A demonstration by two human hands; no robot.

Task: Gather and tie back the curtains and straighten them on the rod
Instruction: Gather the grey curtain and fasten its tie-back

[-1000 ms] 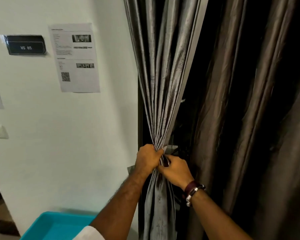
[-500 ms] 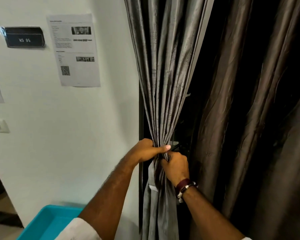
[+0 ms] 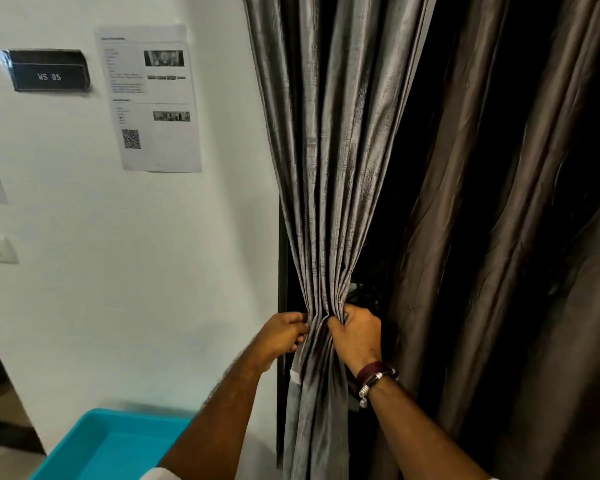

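Observation:
A shiny grey curtain (image 3: 329, 140) hangs in the middle, bunched into a narrow bundle at waist height. My left hand (image 3: 283, 332) grips the bundle from its left side with curled fingers. My right hand (image 3: 355, 332), with a dark bracelet on its wrist, grips the same bundle from the right. A pale strip of fabric (image 3: 296, 374) hangs just under my left hand; whether it is a tie-back I cannot tell. A second, darker brown curtain (image 3: 499, 237) hangs loose on the right. The rod is out of view.
A white wall (image 3: 136, 271) on the left carries a black "WS 05" sign (image 3: 49, 71), a printed sheet (image 3: 149, 98) and a light switch (image 3: 0, 251). A turquoise tray (image 3: 111, 445) sits low at the left. Dark gap behind the curtains.
My left hand slid from across the front of the bundle to its left side. My right hand rose slightly and now grips the bundle from the right at the same height.

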